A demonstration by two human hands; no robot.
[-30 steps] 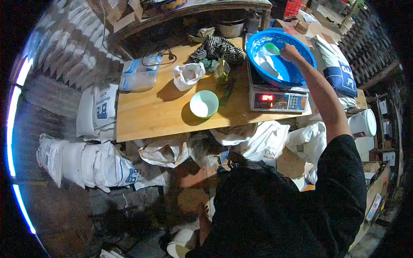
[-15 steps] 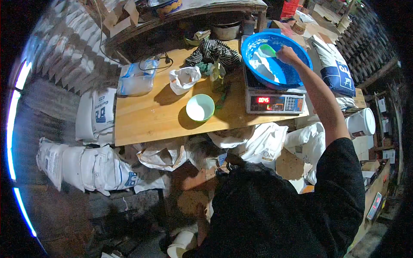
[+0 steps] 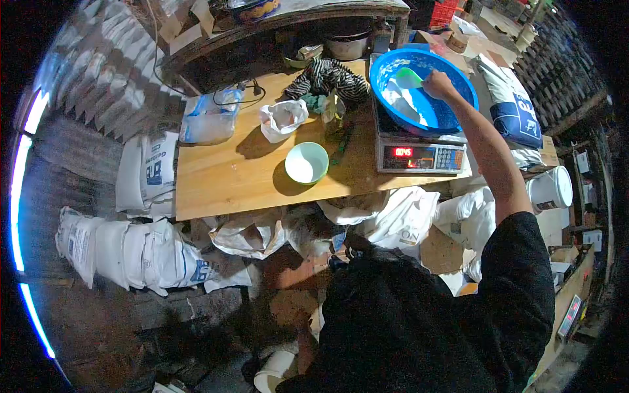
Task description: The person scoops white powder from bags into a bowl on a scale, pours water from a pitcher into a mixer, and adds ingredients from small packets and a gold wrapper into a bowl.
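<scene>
My right hand [image 3: 438, 86] is closed on the handle of a green scoop [image 3: 409, 78], which is held inside a wide blue basin [image 3: 469, 84]. White powder [image 3: 401, 101] lies in the basin and streaks its wall. The basin rests on a digital scale [image 3: 421, 157] with red lit digits. Left of the scale, a light green bowl [image 3: 306, 163] with a white inside stands on the wooden table [image 3: 229, 187]. Down by my left side, in shadow, part of a limb that may be my left arm [image 3: 306, 347] shows beside a white container [image 3: 276, 371]; its fingers cannot be made out.
Behind the bowl stand an opened white bag [image 3: 283, 120], a striped cloth [image 3: 327, 79] and a clear plastic pack [image 3: 209, 118] with a cable. Filled sacks [image 3: 141, 255] line the left, with another sack [image 3: 514, 105] right of the basin. A white bucket [image 3: 550, 188] stands at the right.
The view has shifted very slightly. A skin-toned shape seen low beneath the table earlier no longer shows clearly. My right hand keeps the scoop in the basin.
</scene>
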